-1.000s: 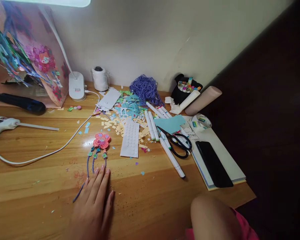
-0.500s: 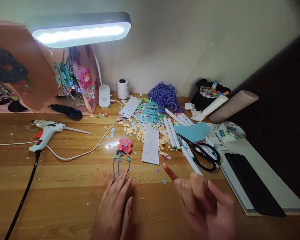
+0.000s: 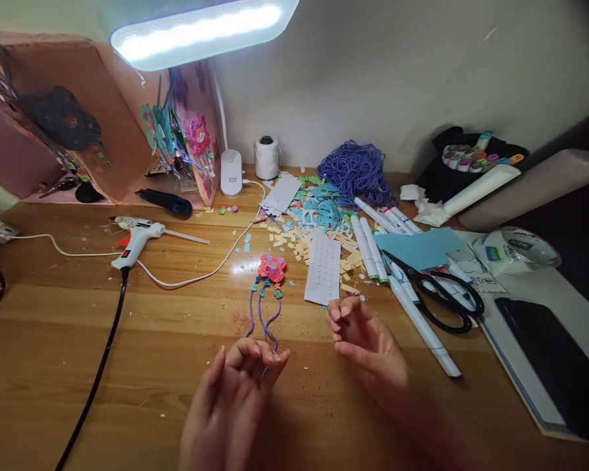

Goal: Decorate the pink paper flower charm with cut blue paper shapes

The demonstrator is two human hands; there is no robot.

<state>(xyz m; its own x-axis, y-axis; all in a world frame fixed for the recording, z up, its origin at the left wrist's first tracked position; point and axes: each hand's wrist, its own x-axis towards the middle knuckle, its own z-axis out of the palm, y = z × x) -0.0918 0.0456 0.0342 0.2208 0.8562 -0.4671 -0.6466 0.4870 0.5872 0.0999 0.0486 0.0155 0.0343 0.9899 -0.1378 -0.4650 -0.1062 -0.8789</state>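
Observation:
On the wooden desk lies a red glittery flower charm (image 3: 271, 269) with small star beads and three purple cord strands (image 3: 262, 317) trailing toward me. My left hand (image 3: 238, 392) is palm up just in front of it, fingers curled loosely and apart, holding nothing; it hides the cord ends. To the right, my right hand (image 3: 368, 347) hovers with fingers bent and thumb apart, also with nothing in it. A white sheet of round adhesive dots (image 3: 324, 268) lies just beyond the right hand.
A white glue gun (image 3: 140, 239) with a black cable lies left, near a utility knife (image 3: 164, 201). Paper scraps (image 3: 319, 212) and a purple cord heap (image 3: 356, 171) lie at the back. Markers (image 3: 368, 252), black scissors (image 3: 446, 301) and clear tape (image 3: 515, 250) are right. A lamp (image 3: 203, 33) hangs above.
My left hand has turned from palm down on the cords to palm up. My right hand has moved left and dropped its pointing finger into a loose curl. The view has swung left.

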